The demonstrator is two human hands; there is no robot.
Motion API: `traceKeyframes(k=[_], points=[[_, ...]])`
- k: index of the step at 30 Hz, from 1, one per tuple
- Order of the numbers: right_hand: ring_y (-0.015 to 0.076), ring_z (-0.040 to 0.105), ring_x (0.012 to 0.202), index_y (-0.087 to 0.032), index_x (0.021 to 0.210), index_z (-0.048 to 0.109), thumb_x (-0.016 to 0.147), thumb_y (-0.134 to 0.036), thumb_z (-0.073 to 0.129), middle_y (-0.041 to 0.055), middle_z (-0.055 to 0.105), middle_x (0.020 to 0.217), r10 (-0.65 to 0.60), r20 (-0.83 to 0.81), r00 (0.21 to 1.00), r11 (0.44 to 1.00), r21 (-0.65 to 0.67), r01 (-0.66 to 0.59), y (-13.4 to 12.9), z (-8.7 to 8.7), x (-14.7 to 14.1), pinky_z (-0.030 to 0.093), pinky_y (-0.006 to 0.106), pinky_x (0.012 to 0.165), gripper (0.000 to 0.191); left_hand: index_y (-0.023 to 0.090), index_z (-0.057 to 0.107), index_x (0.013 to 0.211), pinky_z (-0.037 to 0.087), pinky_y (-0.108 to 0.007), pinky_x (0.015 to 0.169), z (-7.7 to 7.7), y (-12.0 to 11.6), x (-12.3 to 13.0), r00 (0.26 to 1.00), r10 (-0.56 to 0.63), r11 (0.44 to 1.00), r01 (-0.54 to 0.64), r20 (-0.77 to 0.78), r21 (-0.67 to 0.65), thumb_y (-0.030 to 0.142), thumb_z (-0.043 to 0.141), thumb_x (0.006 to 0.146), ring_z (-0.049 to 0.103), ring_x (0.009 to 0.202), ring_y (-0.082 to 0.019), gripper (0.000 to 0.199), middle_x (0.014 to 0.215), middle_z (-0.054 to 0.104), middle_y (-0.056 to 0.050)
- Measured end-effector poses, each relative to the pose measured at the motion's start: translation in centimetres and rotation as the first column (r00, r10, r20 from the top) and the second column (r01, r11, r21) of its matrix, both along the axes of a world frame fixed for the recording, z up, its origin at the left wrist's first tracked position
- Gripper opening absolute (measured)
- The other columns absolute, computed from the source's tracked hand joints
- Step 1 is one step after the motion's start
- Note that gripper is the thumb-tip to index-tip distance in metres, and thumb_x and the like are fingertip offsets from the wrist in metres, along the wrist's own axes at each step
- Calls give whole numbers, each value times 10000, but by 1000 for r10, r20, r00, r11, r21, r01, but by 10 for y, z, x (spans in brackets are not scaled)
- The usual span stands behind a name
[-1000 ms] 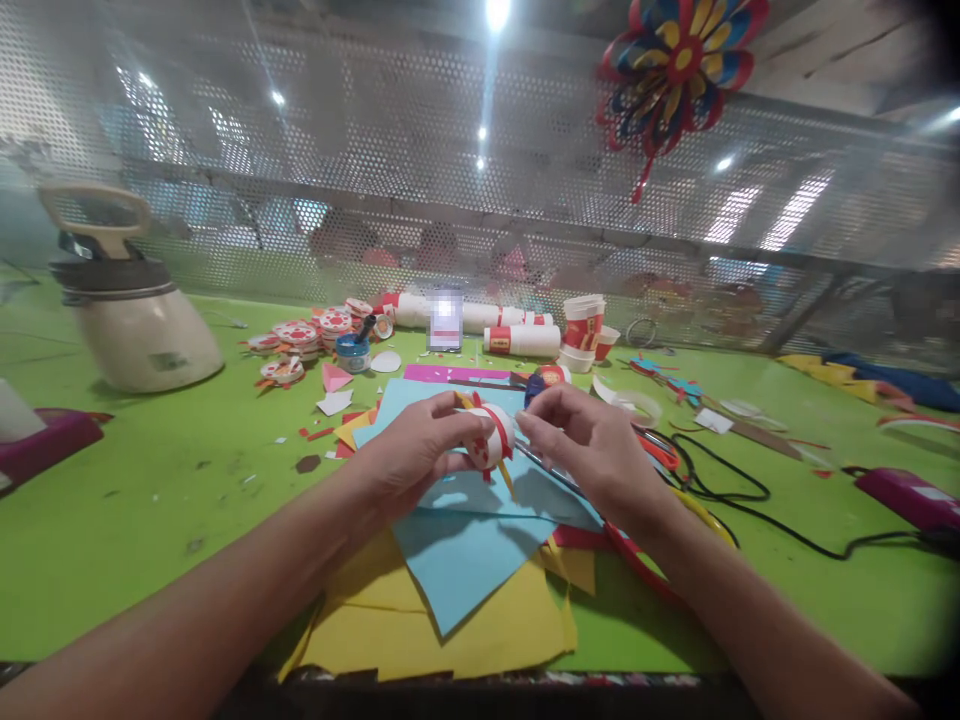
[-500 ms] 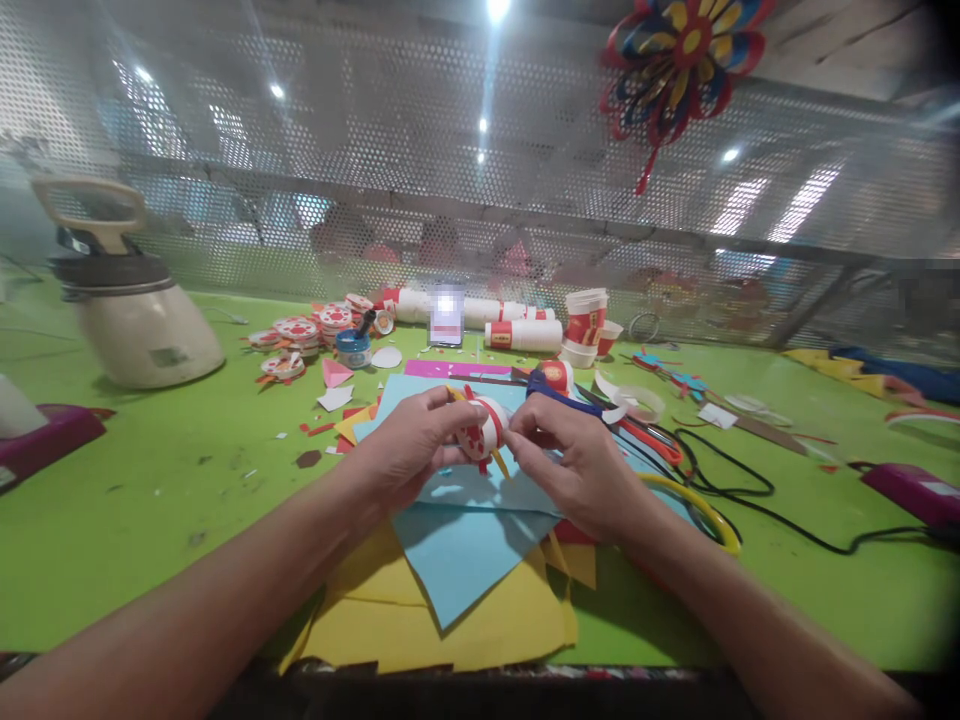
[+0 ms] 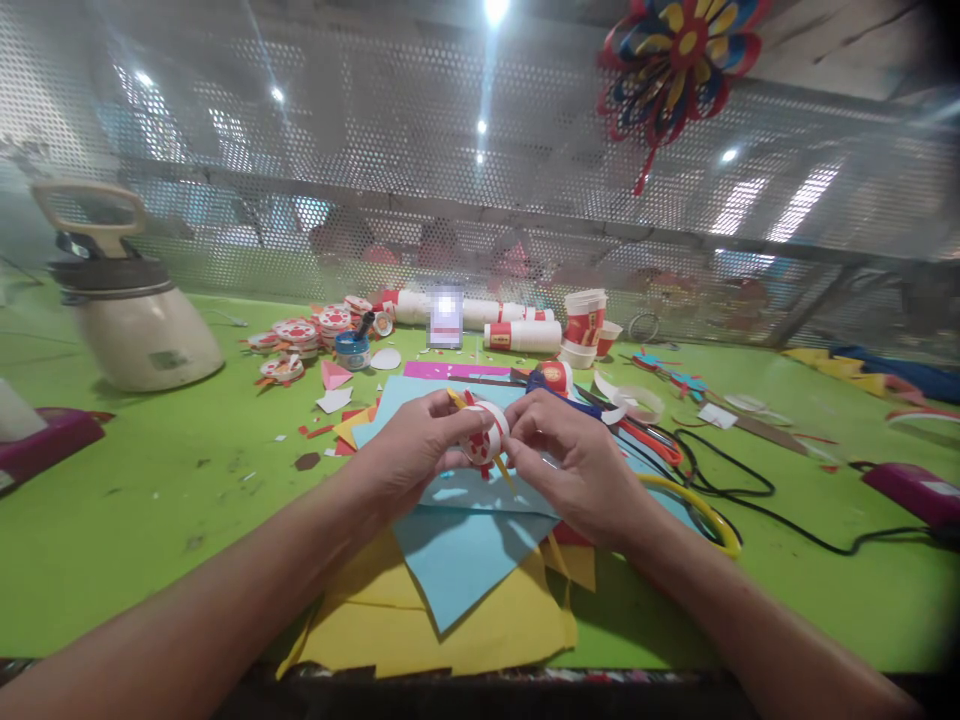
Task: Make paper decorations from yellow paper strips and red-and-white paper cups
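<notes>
Between my hands is a small round white and red paper piece (image 3: 486,432) with red bits at its rim and a yellow strip (image 3: 505,474) sticking out below. My left hand (image 3: 420,440) grips it from the left, thumb on its face. The fingertips of my right hand (image 3: 562,450) are pinched together at its right edge; whatever lies between them is too small to make out. Under both hands lie light blue sheets (image 3: 457,560) on top of yellow sheets (image 3: 375,630).
Red-handled scissors (image 3: 652,440), a yellow loop (image 3: 705,510) and black cables lie right. Similar round pieces (image 3: 296,335) and a blue jar (image 3: 352,350) stand back left. Behind are paper cups (image 3: 585,320) and a phone (image 3: 445,318). A sprayer (image 3: 139,320) stands far left.
The round piece has turned a little in my hands, and its yellow strip has shifted slightly down and right. Both hands remain almost in place.
</notes>
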State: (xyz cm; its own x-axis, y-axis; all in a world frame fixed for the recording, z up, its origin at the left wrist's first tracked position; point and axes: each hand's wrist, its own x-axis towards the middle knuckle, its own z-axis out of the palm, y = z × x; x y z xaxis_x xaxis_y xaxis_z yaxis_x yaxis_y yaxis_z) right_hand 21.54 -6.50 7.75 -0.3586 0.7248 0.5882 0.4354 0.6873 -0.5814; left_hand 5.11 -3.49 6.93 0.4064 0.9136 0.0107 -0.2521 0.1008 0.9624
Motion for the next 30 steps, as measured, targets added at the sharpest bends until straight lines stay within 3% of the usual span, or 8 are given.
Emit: traceKeyframes(k=[7, 10, 14, 17, 20, 24, 27, 30], points=[[153, 546, 721, -153, 669, 544, 822, -140, 537, 54, 549, 791, 16, -69, 998, 999, -35, -18, -1, -1, 0, 453, 307, 657, 153, 130, 546, 803, 502, -331, 678, 1, -1, 0, 999, 4, 1000, -3, -33, 28, 284, 701, 715, 585, 717, -157, 236, 800, 607, -47], [161, 571, 744, -153, 703, 576, 823, -189, 571, 54, 580, 799, 46, -121, 992, 988, -139, -63, 1, -1, 1, 477, 318, 676, 126, 144, 522, 759, 485, -298, 611, 2, -2, 0, 994, 59, 997, -54, -97, 55, 311, 716, 694, 565, 664, -145, 264, 734, 588, -22], [169, 618, 743, -154, 811, 601, 838, -302, 590, 52, 630, 793, 33, -330, 943, 889, -422, -179, 8, -1, 6, 534, 359, 708, 151, 163, 492, 733, 453, -267, 517, 2, 0, 0, 987, 91, 994, -83, -134, 66, 368, 713, 688, 554, 620, -145, 304, 694, 575, -9], [191, 627, 795, -155, 866, 598, 818, -355, 618, 72, 646, 823, -21, -448, 894, 837, -497, -229, 12, -2, 7, 557, 369, 697, 207, 175, 470, 732, 432, -250, 496, 0, 2, -1, 981, 124, 991, -115, -151, 69, 385, 728, 667, 545, 599, -134, 339, 694, 568, 0], [197, 635, 783, -151, 984, 577, 767, -337, 675, 84, 658, 846, -42, -414, 909, 811, -546, -211, 12, -3, 5, 556, 356, 672, 302, 183, 465, 757, 408, -233, 478, -4, 4, -1, 973, 159, 985, -144, -165, 96, 395, 735, 653, 536, 578, -126, 359, 693, 567, 6], [202, 636, 783, -151, 1176, 474, 734, -312, 699, 77, 657, 860, -27, -332, 943, 834, -528, -162, 11, -8, -1, 539, 374, 697, 521, 179, 492, 792, 390, -217, 492, -8, 5, -1, 956, 210, 970, -178, -206, 163, 392, 726, 659, 523, 573, -111, 343, 702, 584, 1], [203, 628, 780, -147, 1194, 459, 750, -304, 675, 62, 646, 825, -47, -280, 959, 882, -462, -92, 12, -12, -4, 532, 376, 689, 518, 182, 494, 800, 410, -230, 525, -6, 4, 0, 960, 204, 967, -167, -193, 190, 389, 726, 660, 542, 586, -119, 341, 699, 586, 5], [188, 619, 754, -142, 1182, 454, 773, -296, 639, 53, 641, 816, -48, -292, 955, 892, -443, -91, 13, -14, -3, 530, 362, 664, 475, 179, 489, 842, 459, -270, 585, -1, 1, 2, 979, 165, 975, -145, -118, 168, 381, 718, 676, 592, 654, -151, 348, 754, 607, -15]])
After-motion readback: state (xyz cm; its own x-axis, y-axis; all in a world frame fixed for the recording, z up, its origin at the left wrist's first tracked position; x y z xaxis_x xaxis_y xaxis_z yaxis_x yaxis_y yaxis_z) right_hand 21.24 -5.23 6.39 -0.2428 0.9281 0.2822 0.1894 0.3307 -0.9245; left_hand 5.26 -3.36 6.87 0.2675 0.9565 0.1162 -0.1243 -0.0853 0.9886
